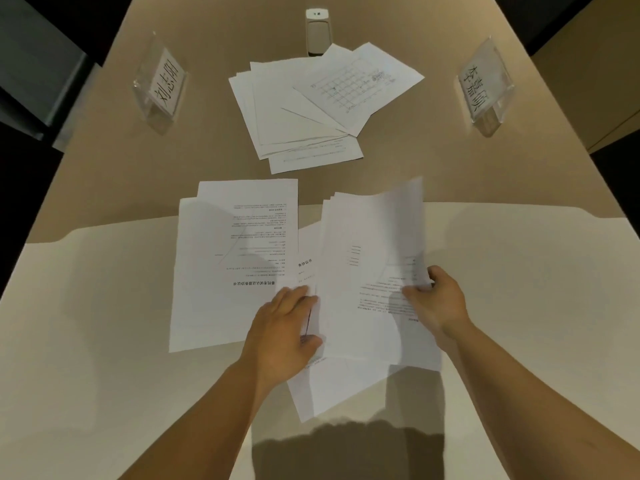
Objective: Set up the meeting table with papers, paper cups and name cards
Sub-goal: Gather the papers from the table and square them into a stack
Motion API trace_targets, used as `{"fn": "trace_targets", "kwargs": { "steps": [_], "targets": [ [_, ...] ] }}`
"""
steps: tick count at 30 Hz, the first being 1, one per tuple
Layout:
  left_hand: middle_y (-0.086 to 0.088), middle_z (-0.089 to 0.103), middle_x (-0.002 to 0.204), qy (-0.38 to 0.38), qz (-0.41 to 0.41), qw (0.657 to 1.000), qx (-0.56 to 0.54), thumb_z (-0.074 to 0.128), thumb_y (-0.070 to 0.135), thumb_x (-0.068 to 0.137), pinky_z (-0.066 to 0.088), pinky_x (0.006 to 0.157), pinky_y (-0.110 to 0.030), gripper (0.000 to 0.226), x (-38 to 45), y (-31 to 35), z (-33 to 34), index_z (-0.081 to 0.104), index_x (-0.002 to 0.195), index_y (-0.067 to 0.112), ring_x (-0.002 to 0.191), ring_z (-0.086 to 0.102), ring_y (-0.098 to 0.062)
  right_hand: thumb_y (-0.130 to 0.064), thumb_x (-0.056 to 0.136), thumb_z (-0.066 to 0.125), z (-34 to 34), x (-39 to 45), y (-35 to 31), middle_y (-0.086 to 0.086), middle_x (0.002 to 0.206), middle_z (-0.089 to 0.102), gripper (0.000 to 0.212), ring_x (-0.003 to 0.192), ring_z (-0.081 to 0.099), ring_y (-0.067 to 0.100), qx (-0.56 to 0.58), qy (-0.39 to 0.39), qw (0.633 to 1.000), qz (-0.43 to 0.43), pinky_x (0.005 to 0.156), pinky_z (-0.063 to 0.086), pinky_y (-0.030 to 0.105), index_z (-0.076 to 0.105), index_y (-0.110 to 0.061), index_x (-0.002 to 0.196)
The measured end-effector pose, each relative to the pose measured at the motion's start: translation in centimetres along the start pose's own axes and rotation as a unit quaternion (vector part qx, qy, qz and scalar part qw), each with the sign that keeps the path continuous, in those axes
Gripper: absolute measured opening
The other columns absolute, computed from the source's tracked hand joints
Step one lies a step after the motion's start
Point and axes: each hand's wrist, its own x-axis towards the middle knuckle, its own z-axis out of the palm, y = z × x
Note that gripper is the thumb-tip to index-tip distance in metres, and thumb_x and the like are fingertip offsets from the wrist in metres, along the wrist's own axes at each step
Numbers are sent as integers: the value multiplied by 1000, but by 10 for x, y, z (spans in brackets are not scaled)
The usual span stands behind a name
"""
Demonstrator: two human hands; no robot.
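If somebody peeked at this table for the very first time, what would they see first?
Probably the two hands near the bottom: the right hand grips a lifted sheaf of printed papers, and the left hand steadies its other edge. Next, the messy fan of sheets in the table's middle, flanked by two clear name cards, one at left and one at right.

Left hand (282, 332) hides part of the lifted sheets (374, 278); print illegible.
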Motion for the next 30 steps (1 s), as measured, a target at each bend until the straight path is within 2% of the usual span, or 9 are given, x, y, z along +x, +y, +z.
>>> {"fn": "trace_targets", "kwargs": {
  "steps": [4,7,12,15,19,22,24,27,30],
  "targets": [
    [1,18,161,67,-135,987,52,52,45,92,14,122,-46,64,2,-21,-7,28,148,26,149,14,-28,0,86,66,-19,2,7,17,94,70,14,79,66,31,149,-3,989,8,73,56,44,61,-5,98],
    [-1,12,162,49,-212,975,55,47,44,94,11,120,-51,60,-1,-34,-11,26,148,29,149,9,-33,0,89,64,-34,4,10,12,103,75,24,93,72,33,227,-90,967,65,87,56,48,66,-9,111],
    [6,28,159,78,-118,989,49,44,27,97,34,110,-39,48,-15,-31,-12,38,146,26,139,33,-24,-2,87,68,-14,-12,-3,3,95,77,22,84,75,24,144,-142,979,27,72,59,37,69,-15,105],
    [3,36,154,177,-225,958,-26,54,24,94,35,104,-43,40,-14,-33,-18,52,134,27,134,37,-30,-2,86,69,12,-21,-8,2,98,76,24,84,75,22,125,-148,981,5,74,60,37,69,-20,102],
    [-9,31,151,147,-427,882,-137,67,45,84,33,105,-51,68,-4,-49,-32,40,140,18,134,29,-37,-13,90,66,39,-24,-7,-4,104,71,21,91,70,16,59,-122,990,-48,76,57,30,65,-27,106],
    [-14,36,143,146,-425,877,-168,72,45,80,39,100,-50,80,2,-53,-35,33,144,14,129,36,-38,-29,86,67,53,-18,-4,4,115,58,31,106,57,23,-134,-55,984,-107,89,53,40,60,-22,115],
    [-15,44,137,159,-415,873,-202,74,42,79,45,101,-48,80,6,-54,-33,36,142,11,124,46,-38,-36,79,67,59,-18,-6,5,120,57,44,111,56,22,-145,-89,978,-116,94,52,42,59,-23,120],
    [-12,62,114,180,-416,836,-308,76,32,78,56,84,-41,57,9,-55,-31,51,123,7,99,63,-32,-49,69,64,66,-19,-8,-2,121,62,53,108,63,13,-103,-147,975,-132,94,55,38,62,-30,118],
    [-8,69,93,167,-418,819,-357,77,31,75,51,59,-28,40,11,-51,-29,60,100,6,77,66,-24,-31,78,70,71,-27,-25,-4,117,59,36,103,61,13,-107,-168,969,-148,92,54,35,63,-28,114]
  ]
}}
